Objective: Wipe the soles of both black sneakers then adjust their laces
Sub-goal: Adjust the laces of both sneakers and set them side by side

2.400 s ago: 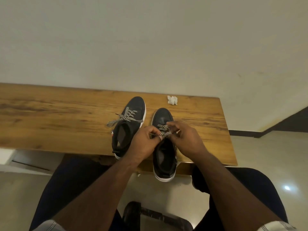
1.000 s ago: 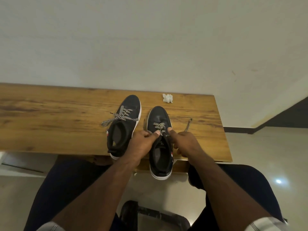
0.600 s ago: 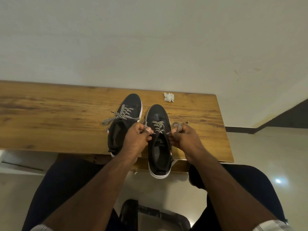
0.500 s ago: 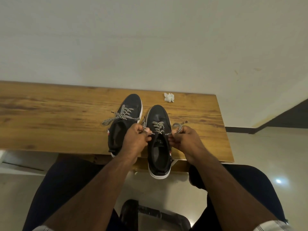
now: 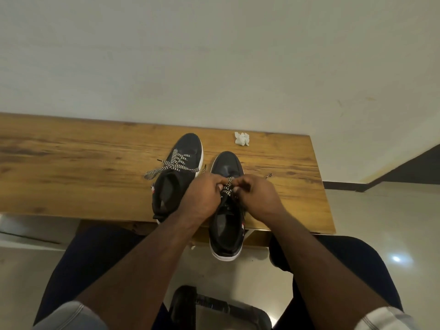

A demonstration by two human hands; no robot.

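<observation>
Two black sneakers with white soles stand side by side on the wooden table (image 5: 71, 167), toes toward the wall. The left sneaker (image 5: 177, 177) has its black-and-white patterned laces lying loose across its tongue. The right sneaker (image 5: 227, 217) hangs with its heel over the table's near edge. Over its tongue my left hand (image 5: 202, 198) and my right hand (image 5: 256, 198) meet, and each pinches a strand of the right sneaker's lace (image 5: 227, 188). Both lace tips stick out past my hands.
A crumpled white tissue (image 5: 241, 138) lies near the table's far edge, by the wall. My knees in dark trousers sit under the near edge. A dark stool or seat frame (image 5: 214, 308) is on the floor between my legs. The table ends at the right.
My hands were apart at the sides of the right sneaker, pulling its lace ends outward. They have come together over the tongue, still pinching the lace.
</observation>
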